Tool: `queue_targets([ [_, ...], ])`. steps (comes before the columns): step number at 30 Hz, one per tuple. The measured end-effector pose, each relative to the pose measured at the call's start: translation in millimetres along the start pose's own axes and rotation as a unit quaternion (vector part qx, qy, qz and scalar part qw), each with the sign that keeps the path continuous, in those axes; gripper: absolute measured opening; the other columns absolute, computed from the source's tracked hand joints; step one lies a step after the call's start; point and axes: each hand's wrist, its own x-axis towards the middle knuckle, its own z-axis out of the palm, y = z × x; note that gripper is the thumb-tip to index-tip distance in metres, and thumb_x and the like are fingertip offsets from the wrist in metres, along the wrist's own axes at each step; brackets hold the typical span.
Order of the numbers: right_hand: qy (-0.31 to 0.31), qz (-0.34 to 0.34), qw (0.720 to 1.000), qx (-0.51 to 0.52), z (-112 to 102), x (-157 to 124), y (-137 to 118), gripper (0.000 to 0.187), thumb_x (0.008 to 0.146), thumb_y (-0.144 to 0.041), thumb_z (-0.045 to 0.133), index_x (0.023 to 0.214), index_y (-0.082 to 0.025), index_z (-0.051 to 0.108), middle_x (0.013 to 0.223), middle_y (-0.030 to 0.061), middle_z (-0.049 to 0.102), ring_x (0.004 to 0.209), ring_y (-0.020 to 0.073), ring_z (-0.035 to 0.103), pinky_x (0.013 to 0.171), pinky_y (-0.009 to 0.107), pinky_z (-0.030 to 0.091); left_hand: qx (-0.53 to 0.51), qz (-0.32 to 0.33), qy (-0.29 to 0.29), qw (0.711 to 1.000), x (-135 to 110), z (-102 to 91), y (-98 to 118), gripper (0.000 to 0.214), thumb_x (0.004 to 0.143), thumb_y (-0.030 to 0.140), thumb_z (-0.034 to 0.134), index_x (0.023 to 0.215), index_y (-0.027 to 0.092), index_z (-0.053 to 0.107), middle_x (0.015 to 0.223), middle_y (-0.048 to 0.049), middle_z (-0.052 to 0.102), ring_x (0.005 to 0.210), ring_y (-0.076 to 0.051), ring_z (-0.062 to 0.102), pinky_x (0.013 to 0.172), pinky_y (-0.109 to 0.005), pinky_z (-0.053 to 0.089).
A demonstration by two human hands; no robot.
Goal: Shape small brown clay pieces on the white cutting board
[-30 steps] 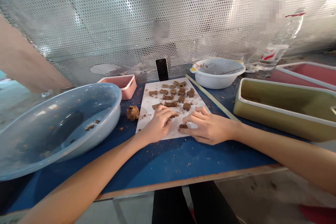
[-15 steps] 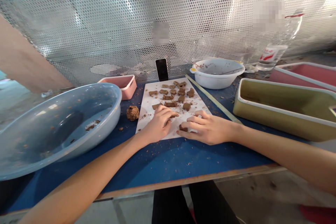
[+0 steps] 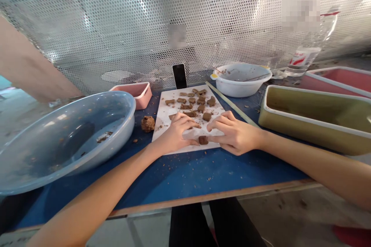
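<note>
A small dark brown clay piece (image 3: 203, 140) lies near the front edge of a white sheet (image 3: 162, 112), between my two hands. My left hand (image 3: 179, 133) rests over the sheet, fingers apart, its thumb tip at the left side of the piece. From the right, my right hand (image 3: 236, 133) reaches in with bent, separated fingers, one fingertip at the piece's right side. Neither hand is wrapped around it. Several shaped clay pieces (image 3: 201, 108) lie farther back, among crumbs. Part of one is hidden behind my left hand.
A clay lump (image 3: 148, 123) sits left of the sheet, by a large blue basin (image 3: 123, 139) and a pink box (image 3: 144, 98). A phone (image 3: 180, 76) leans behind. To the right are a flat stick (image 3: 232, 104), white basin (image 3: 240, 89), olive planter (image 3: 304, 125) and bottle (image 3: 304, 58).
My left thumb has stretched out toward the clay piece. My right hand has drawn back slightly to the right, its fingers more bent, leaving the piece more visible.
</note>
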Motion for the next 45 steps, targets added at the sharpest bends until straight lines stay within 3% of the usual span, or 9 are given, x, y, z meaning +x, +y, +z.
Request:
queue_targets([
  [8,-0.017,-0.016,1.000,-0.004,4,1,-3,0.033,0.098,-0.015,0.057,0.125,-0.020,0.074,0.132,0.0135,0.066,0.116,0.0293,0.059,0.097,0.047,0.036,0.002,0.017,-0.010,1.000,7,5.5,6,0.043,0.095,0.057,0.083,0.121,0.023,0.076,0.121,-0.0107,0.076,0.119,-0.030,0.061,0.109,-0.052,0.049],
  [17,-0.019,-0.017,0.999,-0.022,6,4,-5,0.028,0.097,-0.017,0.061,0.122,-0.021,0.074,0.131,0.0136,0.065,0.113,0.0297,0.055,0.095,0.045,0.037,0.003,0.005,-0.010,1.000,8,11.2,0,0.045,0.093,0.057,0.086,0.121,0.024,0.076,0.124,-0.0105,0.074,0.121,-0.031,0.058,0.107,-0.051,0.051],
  [27,-0.003,-0.002,1.000,0.017,1,2,-3,0.031,0.098,-0.014,0.058,0.123,-0.022,0.075,0.131,0.0127,0.065,0.115,0.0284,0.058,0.096,0.045,0.036,-0.020,-0.010,-0.022,1.000,5,1.3,3,0.045,0.089,0.054,0.091,0.122,0.025,0.078,0.121,-0.0091,0.076,0.119,-0.030,0.059,0.109,-0.050,0.049],
  [37,-0.034,-0.020,0.999,0.027,4,4,-6,0.042,0.099,-0.016,0.060,0.137,-0.026,0.073,0.131,0.0121,0.064,0.111,0.0281,0.055,0.095,0.045,0.035,-0.007,0.013,-0.029,0.999,2,2.6,-8,0.029,0.099,0.049,0.081,0.115,0.025,0.081,0.121,-0.0093,0.076,0.119,-0.029,0.057,0.108,-0.049,0.050],
  [45,-0.040,-0.023,0.999,0.027,3,5,-6,0.042,0.102,-0.017,0.057,0.141,-0.026,0.071,0.130,0.0125,0.066,0.111,0.0284,0.055,0.094,0.045,0.036,-0.005,0.020,-0.023,1.000,3,3.1,-6,0.030,0.099,0.048,0.081,0.116,0.024,0.081,0.120,-0.0092,0.076,0.119,-0.029,0.057,0.106,-0.047,0.049],
])
